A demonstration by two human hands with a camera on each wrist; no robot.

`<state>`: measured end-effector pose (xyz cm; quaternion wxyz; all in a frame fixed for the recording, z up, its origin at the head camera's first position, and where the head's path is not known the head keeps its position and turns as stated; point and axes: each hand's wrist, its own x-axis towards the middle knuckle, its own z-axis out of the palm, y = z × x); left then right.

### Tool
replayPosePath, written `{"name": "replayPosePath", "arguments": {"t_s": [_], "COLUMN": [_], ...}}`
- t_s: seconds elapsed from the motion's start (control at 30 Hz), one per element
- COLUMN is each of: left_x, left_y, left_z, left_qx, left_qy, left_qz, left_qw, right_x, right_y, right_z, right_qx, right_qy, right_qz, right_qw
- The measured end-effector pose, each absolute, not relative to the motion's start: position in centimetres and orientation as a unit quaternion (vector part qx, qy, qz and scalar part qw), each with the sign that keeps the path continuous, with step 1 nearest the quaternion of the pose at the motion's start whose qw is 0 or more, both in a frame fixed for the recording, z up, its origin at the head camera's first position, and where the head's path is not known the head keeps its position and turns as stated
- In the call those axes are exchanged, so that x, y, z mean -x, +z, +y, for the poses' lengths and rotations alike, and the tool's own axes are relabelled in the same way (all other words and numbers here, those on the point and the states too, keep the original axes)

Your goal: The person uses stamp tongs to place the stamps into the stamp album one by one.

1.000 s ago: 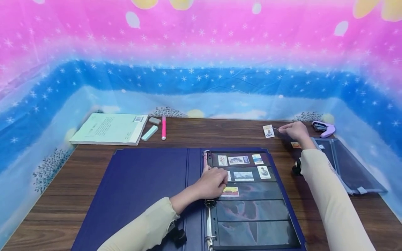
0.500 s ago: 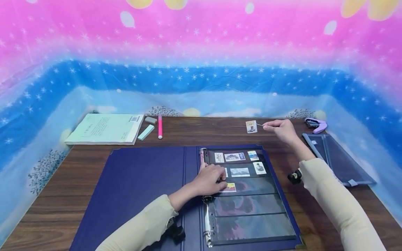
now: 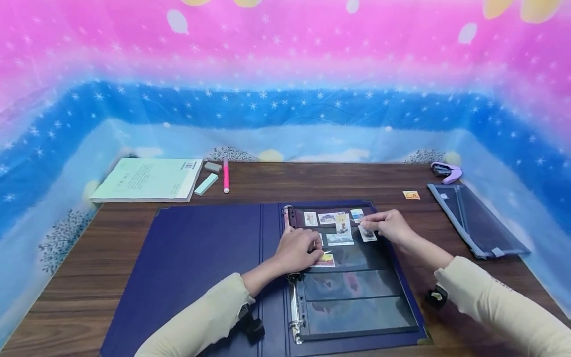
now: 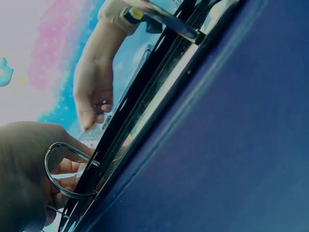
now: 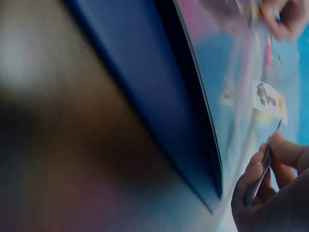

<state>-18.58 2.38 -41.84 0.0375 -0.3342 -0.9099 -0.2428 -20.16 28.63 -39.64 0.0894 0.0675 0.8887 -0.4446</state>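
Observation:
A blue ring-binder stamp album (image 3: 209,258) lies open, its black pocket page (image 3: 357,285) on the right holding several stamps. My left hand (image 3: 298,248) is over the page's ring side, fingers curled at a clear pocket strip beside a red-and-yellow stamp (image 3: 325,261); its fingertips are partly hidden. My right hand (image 3: 390,227) pinches metal tweezers (image 5: 260,174). At their tip is a small pale stamp with a dark picture (image 5: 269,100); in the head view this pale stamp (image 3: 342,224) is over the upper two rows, overlapping stamps there.
An orange stamp (image 3: 411,195) lies on the wooden table beside a grey mesh zip pouch (image 3: 486,223). Behind is a lilac stapler (image 3: 447,172). At back left are a pale green book (image 3: 147,179), two erasers (image 3: 206,184) and a pink marker (image 3: 226,176).
The right hand has carried the pale stamp in the tweezers from above the back right of the table, left and down over the album page. The left hand has stayed about where it was.

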Motion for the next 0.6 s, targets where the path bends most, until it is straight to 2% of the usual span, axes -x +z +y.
{"name": "replayPosePath", "arguments": {"t_s": [0.2,0.6], "left_x": [18.5,18.7], "left_y": [-41.7,-41.9], "left_z": [2.4,2.5], "left_qx": [0.335,0.33], "left_qy": [-0.25,-0.242], "left_qz": [-0.908,-0.912], "left_qw": [0.029,0.035], "right_x": [18.3,17.8], "right_y": [-40.3,-40.0], "right_z": [27.2,27.4], "right_qx": [-0.099,-0.051], "right_qy": [-0.441,-0.363], "right_qz": [0.886,0.923], "right_qw": [0.102,0.117]}}
